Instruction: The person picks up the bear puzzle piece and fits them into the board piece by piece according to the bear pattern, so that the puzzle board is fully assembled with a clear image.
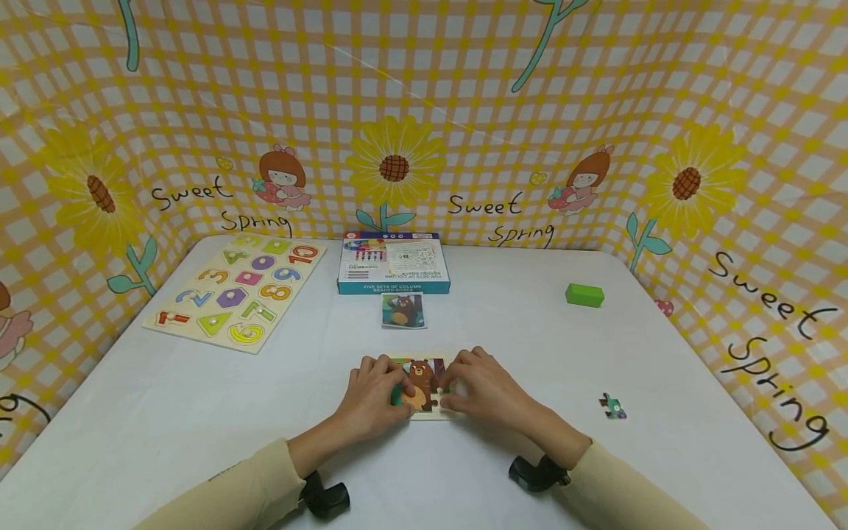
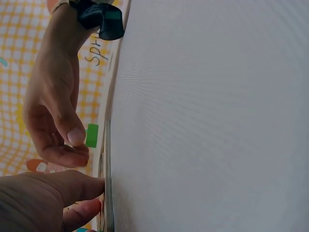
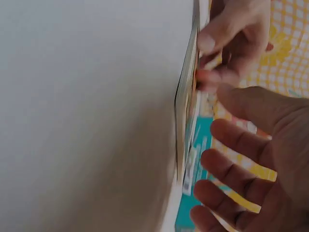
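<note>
A small bear jigsaw puzzle (image 1: 420, 374) in a pale wooden tray (image 1: 429, 417) lies flat on the white table in the head view. My left hand (image 1: 372, 396) holds its left side, the thumb at the near edge and a fingertip on the picture. Over the right side is my right hand (image 1: 489, 386); in the right wrist view its fingers (image 3: 239, 137) are spread and loosely bent, with nothing seen between them. A gap shows in the picture near the right fingers. One loose puzzle piece (image 1: 613, 406) lies apart on the right.
Beyond the puzzle lies a bear picture card (image 1: 402, 311), in front of a teal-edged box (image 1: 394, 265). A number and shape board (image 1: 235, 294) is at the far left. The green block (image 1: 584, 295) sits at the far right. Checked cloth (image 1: 424, 96) walls surround the table.
</note>
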The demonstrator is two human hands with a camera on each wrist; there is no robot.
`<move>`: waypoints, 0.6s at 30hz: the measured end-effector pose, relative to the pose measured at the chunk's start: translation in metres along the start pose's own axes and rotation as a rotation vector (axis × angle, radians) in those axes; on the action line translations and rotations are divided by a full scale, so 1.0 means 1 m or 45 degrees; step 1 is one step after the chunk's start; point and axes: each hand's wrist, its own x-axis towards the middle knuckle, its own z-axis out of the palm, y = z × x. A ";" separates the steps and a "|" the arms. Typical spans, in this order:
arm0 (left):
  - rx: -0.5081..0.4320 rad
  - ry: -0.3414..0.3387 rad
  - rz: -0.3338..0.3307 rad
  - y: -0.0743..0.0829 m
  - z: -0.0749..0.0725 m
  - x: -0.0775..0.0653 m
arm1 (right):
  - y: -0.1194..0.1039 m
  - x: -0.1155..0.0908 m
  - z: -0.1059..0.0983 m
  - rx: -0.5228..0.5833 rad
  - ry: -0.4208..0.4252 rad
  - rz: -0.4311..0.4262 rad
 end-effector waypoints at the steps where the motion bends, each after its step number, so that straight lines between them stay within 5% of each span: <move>1: -0.002 0.001 -0.001 0.000 0.000 0.000 | 0.002 -0.002 -0.002 0.008 0.002 0.022; 18: -0.002 -0.010 0.001 0.001 -0.001 -0.001 | 0.083 -0.073 -0.049 0.010 0.106 0.217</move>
